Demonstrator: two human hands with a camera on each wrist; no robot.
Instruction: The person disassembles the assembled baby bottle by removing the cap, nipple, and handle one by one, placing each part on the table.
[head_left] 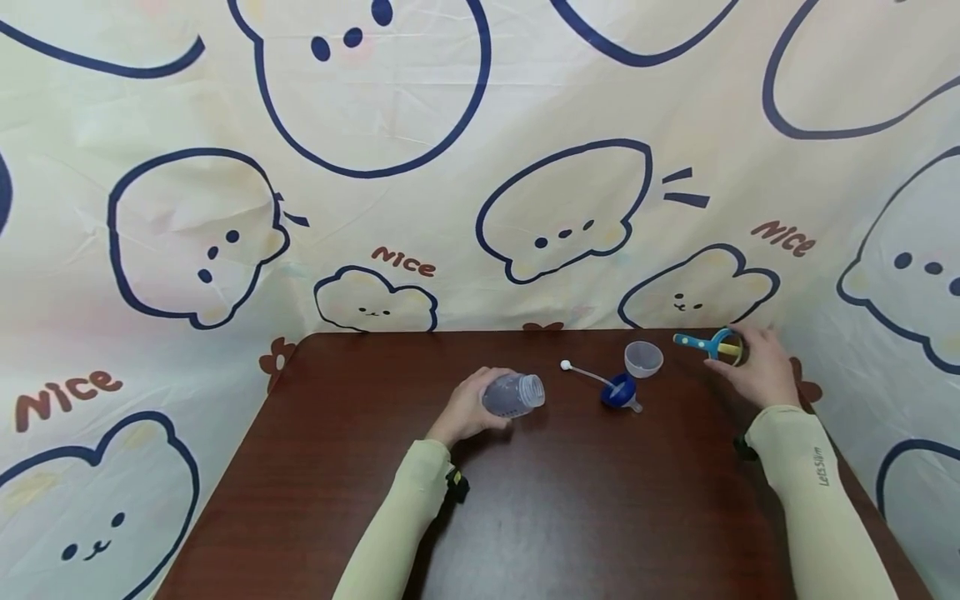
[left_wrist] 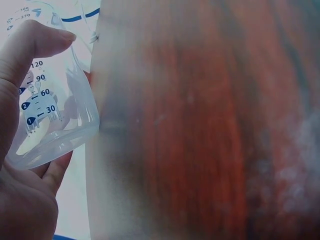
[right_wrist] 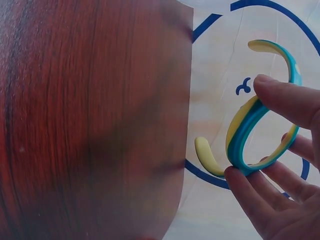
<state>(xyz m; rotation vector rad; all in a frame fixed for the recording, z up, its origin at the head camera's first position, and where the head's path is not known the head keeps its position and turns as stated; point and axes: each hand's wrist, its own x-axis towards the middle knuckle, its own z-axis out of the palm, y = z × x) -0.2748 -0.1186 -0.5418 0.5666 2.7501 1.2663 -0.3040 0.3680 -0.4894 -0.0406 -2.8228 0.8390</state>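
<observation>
Two hands clamped: left [head_left: 467, 410] round sideways bottle [head_left: 513, 393], mouth rightward; right [head_left: 759, 367] pinching handle ring [head_left: 718, 346].

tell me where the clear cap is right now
In the head view the clear cap sits on the table toward the far right, just behind the blue lid and left of the right hand.

Place: a staged home-like tabletop set.
Backdrop: cream cartoon-bear cloth [head_left: 480, 167] printed "Nice" hangs behind and beside the worktop.
Worktop: dark reddish wood-grain worktop [head_left: 540, 500].
Items: baby bottle [head_left: 513, 392] and loose bottle parts [head_left: 621, 388].
</observation>
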